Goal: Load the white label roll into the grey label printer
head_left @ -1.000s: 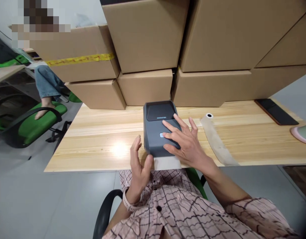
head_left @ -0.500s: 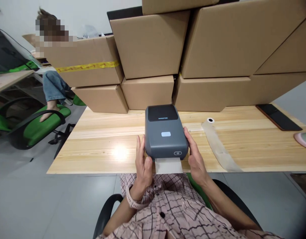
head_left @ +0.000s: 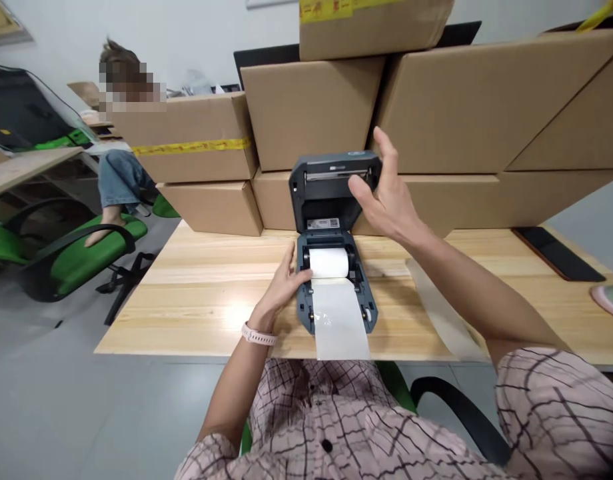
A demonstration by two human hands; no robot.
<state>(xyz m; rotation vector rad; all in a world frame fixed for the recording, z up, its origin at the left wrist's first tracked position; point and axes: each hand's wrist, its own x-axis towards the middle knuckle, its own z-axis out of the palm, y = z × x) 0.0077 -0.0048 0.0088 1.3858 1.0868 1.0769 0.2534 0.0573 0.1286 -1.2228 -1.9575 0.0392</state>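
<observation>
A dark grey label printer (head_left: 304, 313) stands on the wooden table with its lid (head_left: 301, 193) raised. Inside sits a white label roll (head_left: 329, 262), and its label strip (head_left: 339, 320) runs forward over the printer's front to the table edge. My left hand (head_left: 282, 288) grips the printer's left side, thumb over the rim beside the roll, fingers along the outside. At the lid's upper right corner is my right hand (head_left: 394, 200), its thumb against the inner face and its index finger stretched up past the edge; the lid hides any fingers behind.
Cardboard boxes (head_left: 311, 113) are stacked along the table's back. To the right lie a loose paper strip (head_left: 436, 307), partly behind my right forearm, and a dark phone-like slab (head_left: 559, 255). A person in jeans (head_left: 117, 179) sits beyond the boxes at left, near green chairs (head_left: 94, 250).
The printer's lid has swung up, exposing the roll. My right hand has risen from the printer's right side to the lid. The left hand's thumb now lies over the rim.
</observation>
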